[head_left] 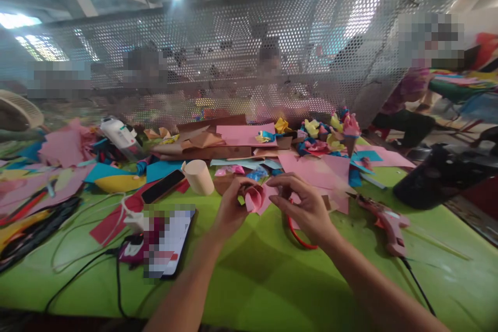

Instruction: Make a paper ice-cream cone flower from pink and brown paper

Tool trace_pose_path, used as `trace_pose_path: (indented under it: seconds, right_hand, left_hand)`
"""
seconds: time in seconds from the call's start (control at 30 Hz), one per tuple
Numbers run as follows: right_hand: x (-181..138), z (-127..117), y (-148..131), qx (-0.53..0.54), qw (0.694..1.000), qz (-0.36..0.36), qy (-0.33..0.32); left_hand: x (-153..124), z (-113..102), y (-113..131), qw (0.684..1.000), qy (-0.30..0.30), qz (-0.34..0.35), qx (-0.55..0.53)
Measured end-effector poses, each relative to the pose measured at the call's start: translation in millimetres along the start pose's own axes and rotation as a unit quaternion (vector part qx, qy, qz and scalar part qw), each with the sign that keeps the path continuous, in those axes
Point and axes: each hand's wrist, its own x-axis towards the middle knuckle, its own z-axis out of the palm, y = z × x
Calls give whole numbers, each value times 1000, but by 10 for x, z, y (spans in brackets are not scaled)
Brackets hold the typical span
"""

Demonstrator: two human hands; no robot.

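My left hand (pixel 232 206) pinches a small curled piece of pink paper (pixel 254 198) just above the green table (pixel 264 275). My right hand (pixel 301 203) is close on the other side, its fingers curved and its fingertips touching the same pink piece. Below my right hand lies a red ring-shaped handle (pixel 298 236), partly hidden by the hand. Pink paper sheets (pixel 311 168) lie right behind both hands.
A pink glue gun (pixel 385 223) with its cord lies to the right. Two phones (pixel 163 185) (pixel 169 241), cables and a paper cup (pixel 198 176) are at the left. Scattered coloured paper, brown card and folded paper flowers (pixel 334 135) fill the back. A perforated metal screen (pixel 249 62) stands behind, with people beyond.
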Motion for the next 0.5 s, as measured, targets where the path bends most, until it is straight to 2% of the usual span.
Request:
trace_pose_path:
  seconds: [0.3,0.5]
  right_hand:
    - [-16,15,-50,-22,997,-67,-32]
    - [-20,27,-70,-50,995,-72,-40]
  left_hand:
    - [-20,19,0,999,-13,-27,13]
    - [-34,4,-36,999,-41,-18,1]
